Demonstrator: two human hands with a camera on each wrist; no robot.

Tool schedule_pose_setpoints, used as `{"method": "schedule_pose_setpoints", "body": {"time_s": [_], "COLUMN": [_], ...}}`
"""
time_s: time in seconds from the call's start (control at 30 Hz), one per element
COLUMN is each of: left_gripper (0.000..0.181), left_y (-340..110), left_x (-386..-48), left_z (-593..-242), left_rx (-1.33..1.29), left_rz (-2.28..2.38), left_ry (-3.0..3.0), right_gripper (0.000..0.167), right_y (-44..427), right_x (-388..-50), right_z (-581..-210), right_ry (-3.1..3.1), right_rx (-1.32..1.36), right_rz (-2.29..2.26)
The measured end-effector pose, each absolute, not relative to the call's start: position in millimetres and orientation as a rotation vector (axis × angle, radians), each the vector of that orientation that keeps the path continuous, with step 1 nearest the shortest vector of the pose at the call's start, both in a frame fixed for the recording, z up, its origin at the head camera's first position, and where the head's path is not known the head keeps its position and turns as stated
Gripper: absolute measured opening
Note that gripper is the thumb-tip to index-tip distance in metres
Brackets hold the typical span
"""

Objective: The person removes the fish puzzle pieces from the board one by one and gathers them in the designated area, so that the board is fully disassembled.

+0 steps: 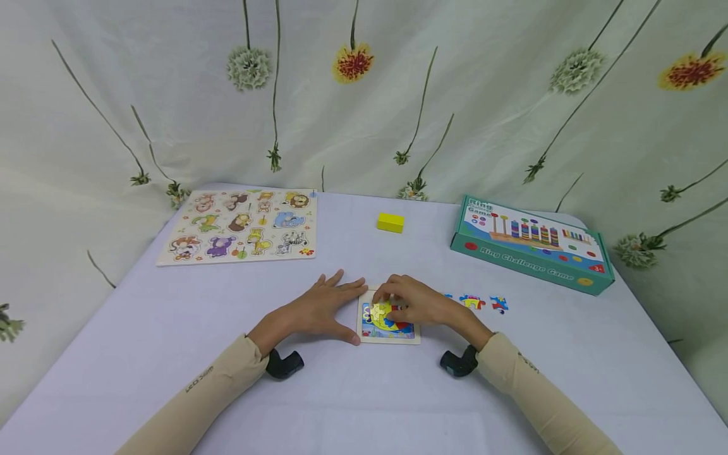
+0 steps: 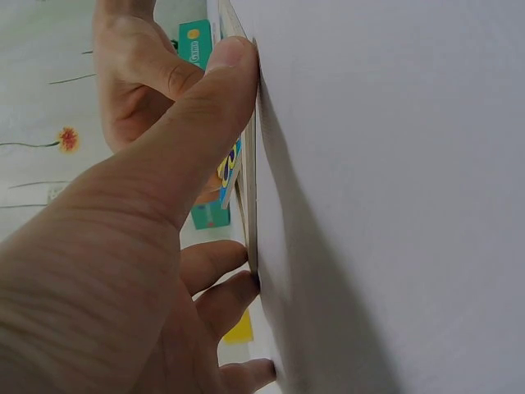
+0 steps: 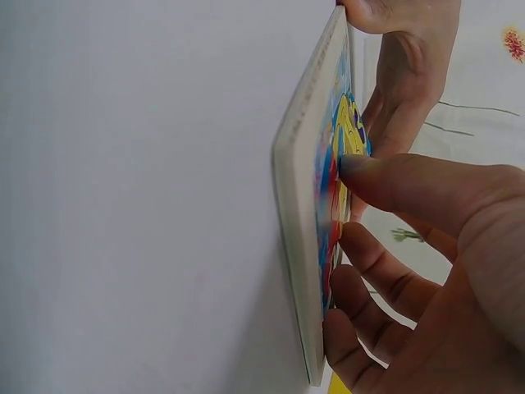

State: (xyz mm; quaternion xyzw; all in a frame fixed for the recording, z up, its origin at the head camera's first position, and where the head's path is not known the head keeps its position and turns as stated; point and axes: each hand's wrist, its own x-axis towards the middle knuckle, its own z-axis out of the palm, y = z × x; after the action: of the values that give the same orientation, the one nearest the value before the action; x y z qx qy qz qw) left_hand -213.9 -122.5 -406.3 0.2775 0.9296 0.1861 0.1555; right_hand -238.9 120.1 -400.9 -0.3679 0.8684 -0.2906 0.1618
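Observation:
A small wooden jigsaw board with a bright cartoon picture lies flat on the table in front of the person. The left hand rests at its left side, fingers spread, with the thumb and fingertips touching the edge. Over the board, the right hand pinches a yellow and blue puzzle piece between thumb and fingers. That piece is tilted up from the board in the left wrist view. In the right wrist view the right thumb presses at the piece, and the curled fingers partly hide the picture.
Loose puzzle pieces lie right of the board, one partly behind the right hand. A yellow block stands farther back. An animal peg board is at back left, a green Ring Challenge Game box at back right.

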Motion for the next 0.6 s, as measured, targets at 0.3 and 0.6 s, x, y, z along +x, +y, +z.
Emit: {"method": "schedule_pose_setpoints", "body": {"time_s": [0.3, 0.6], "left_gripper": [0.101, 0.100], "left_y": [-122.5, -122.0], "left_x": [-214.1, -213.3], "left_z": [-406.8, -405.9], "left_rx": [0.784, 0.791], "left_rz": [0.536, 0.540], "left_ry": [2.665, 2.661], "right_gripper": [0.030, 0.030], "right_y": [117.5, 115.8], "right_x": [-237.9, -233.3], "right_z": [-399.6, -397.3], "right_ry": [2.503, 2.498], "right_rx": [-1.076, -1.026], "right_rz": [-0.802, -0.838]}}
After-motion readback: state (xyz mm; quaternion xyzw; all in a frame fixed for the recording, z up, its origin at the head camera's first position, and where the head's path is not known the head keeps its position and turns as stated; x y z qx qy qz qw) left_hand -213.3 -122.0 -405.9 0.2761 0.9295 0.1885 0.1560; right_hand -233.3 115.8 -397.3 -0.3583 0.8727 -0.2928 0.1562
